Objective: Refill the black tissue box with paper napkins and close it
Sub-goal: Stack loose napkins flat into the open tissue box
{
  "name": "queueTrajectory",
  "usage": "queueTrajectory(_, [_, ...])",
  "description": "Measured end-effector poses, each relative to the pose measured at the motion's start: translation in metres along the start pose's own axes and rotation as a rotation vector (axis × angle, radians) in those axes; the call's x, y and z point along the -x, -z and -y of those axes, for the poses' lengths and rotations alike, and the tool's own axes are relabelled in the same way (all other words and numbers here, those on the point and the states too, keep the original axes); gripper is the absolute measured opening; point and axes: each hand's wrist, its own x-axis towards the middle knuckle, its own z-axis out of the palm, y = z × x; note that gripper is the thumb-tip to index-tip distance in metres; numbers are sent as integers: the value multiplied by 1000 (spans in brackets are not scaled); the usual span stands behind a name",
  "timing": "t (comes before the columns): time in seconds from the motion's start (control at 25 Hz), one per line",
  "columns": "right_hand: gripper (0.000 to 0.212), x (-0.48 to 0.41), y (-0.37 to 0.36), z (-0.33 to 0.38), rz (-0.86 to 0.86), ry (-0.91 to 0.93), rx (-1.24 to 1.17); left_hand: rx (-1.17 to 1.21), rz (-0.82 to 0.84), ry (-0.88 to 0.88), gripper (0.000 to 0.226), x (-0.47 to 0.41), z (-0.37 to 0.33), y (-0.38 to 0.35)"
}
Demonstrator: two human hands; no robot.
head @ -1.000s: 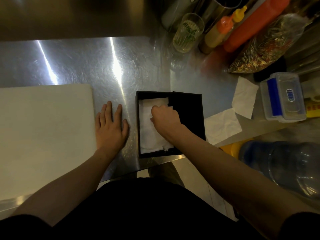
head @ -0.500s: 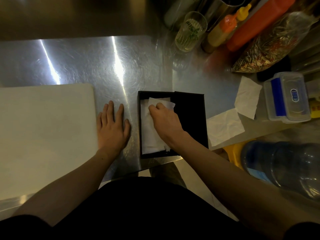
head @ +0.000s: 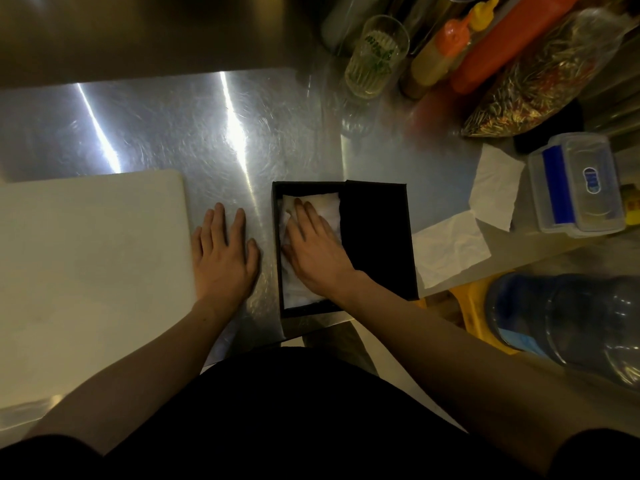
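A right hand lies flat, fingers spread and gripping nothing, on the white paper napkins inside the black tissue box, pressing the stack down toward the box floor. The left hand rests palm-down and open on the steel counter, just beside the box's left wall and touching neither box nor napkins.

The box sits at the counter's near edge, directly in front of the person, its long axis running away from the body. Its lid, a black panel, covers the right part of the opening, just beside the pressing hand on its right. The right hand is therefore the nearer one to draw that panel across; the left is placed to steady the box from the other side.

The napkins look crumpled and uneven rather than squarely stacked, and in the dim light it is hard to say whether they sit below the rim. Two loose napkins lie on the counter to the right of the box, well clear of both hands, so the refill may not be finished.
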Motion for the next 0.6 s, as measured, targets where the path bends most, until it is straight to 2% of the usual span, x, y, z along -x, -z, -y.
queueTrajectory(0.12, [60, -1, -8, -3, 73, 17, 23, -12, 7, 6, 56, -1, 0, 0])
queueTrajectory(0.24, [64, 0, -5, -1, 66, 8, -1, -29, 7, -2, 56, 0, 0, -1])
queueTrajectory(0.32, [63, 4, 8, 1, -45, 8, -75, -36, -3, 5, 56, 0, 0, 0])
queueTrajectory(0.44, [48, 22, 43, -15, -363, 16, -286, -27, -8, -5, 55, 1, 0, 1])
queueTrajectory(0.52, [39, 39, 55, -45, -544, -85, -379, -26, -13, -5, 54, 1, 1, 0])
queueTrajectory(0.6, [32, 57, 55, -83, -614, -304, -519, -28, -18, -7, 54, 1, 1, -1])
